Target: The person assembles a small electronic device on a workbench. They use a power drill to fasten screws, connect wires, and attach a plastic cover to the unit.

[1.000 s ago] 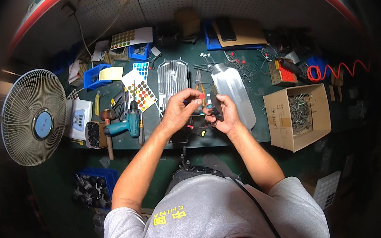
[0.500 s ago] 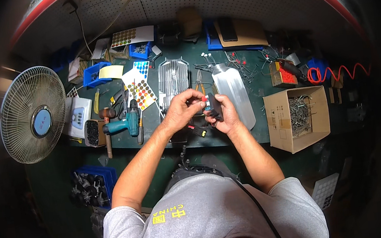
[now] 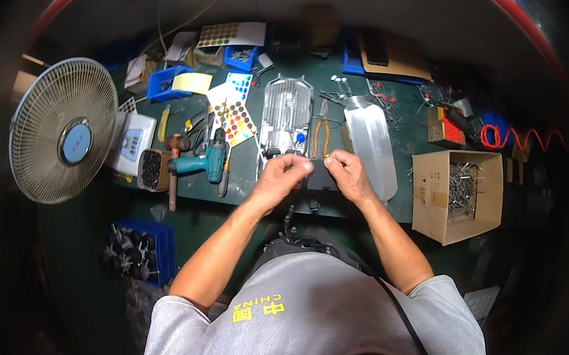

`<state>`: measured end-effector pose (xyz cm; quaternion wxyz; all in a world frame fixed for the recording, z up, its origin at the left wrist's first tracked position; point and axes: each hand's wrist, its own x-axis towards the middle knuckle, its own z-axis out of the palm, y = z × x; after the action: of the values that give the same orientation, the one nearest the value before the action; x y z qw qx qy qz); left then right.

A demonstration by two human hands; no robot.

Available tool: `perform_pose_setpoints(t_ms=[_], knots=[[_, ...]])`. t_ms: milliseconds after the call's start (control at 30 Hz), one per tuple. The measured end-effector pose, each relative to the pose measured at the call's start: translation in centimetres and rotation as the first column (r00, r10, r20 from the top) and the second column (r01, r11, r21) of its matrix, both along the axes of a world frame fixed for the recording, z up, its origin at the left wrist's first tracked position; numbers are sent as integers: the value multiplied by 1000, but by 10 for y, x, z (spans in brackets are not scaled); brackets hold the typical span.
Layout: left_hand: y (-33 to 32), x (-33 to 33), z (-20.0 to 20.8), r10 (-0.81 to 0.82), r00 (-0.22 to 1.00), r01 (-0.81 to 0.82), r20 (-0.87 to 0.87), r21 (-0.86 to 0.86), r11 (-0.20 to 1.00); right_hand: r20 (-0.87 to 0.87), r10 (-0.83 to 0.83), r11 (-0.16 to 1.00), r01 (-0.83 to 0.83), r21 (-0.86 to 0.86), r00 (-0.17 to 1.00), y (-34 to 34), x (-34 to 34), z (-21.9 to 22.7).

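My left hand (image 3: 285,179) has thumb and fingers pinched together; what they hold, if anything, is too small to name. Just right of it, my right hand (image 3: 349,176) is closed in a similar pinch, its contents hidden too. A flat dark piece (image 3: 319,175) shows between the two hands near the table's front edge; I cannot tell whether either hand touches it. Beyond my left hand lies a ribbed silver metal housing (image 3: 286,107) with a blue round spot (image 3: 301,138) near its lower end. Orange-handled pliers (image 3: 321,131) lie beyond my right hand, beside a long silver metal cover (image 3: 371,143).
A teal power drill (image 3: 199,163), a hammer (image 3: 173,176) and sticker sheets (image 3: 235,123) lie to the left, near a fan (image 3: 65,132). On the right stand a cardboard box (image 3: 430,196) of metal pieces and a small box of red parts (image 3: 444,128).
The dark block my right hand held up no longer shows in its grip. My hands have come down toward the table's front edge, both pinched. The view has shifted, moving the bench things rightward.
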<state>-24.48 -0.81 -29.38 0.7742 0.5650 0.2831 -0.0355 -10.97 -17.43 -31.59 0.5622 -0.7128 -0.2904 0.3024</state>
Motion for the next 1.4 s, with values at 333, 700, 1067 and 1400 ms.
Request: perform_pose_setpoints(t_ms=[333, 700, 1067, 1400], knots=[[-4, -21, -34, 71, 982, -80, 177, 43, 996, 111, 83, 996, -77, -50, 990, 10, -12, -6], [104, 17, -169, 536, 832, -524, -145, 116, 844, -689, -237, 968, 230, -104, 685, 16, 22, -38], [36, -21, -95, 98, 971, -129, 218, 132, 983, -807, -212, 977, 123, -173, 552, 31, 12, -59], [31, -20, -93, -43, 947, -75, 317, 352, 933, -847, -220, 975, 117, -187, 483, 33, 10, -67]])
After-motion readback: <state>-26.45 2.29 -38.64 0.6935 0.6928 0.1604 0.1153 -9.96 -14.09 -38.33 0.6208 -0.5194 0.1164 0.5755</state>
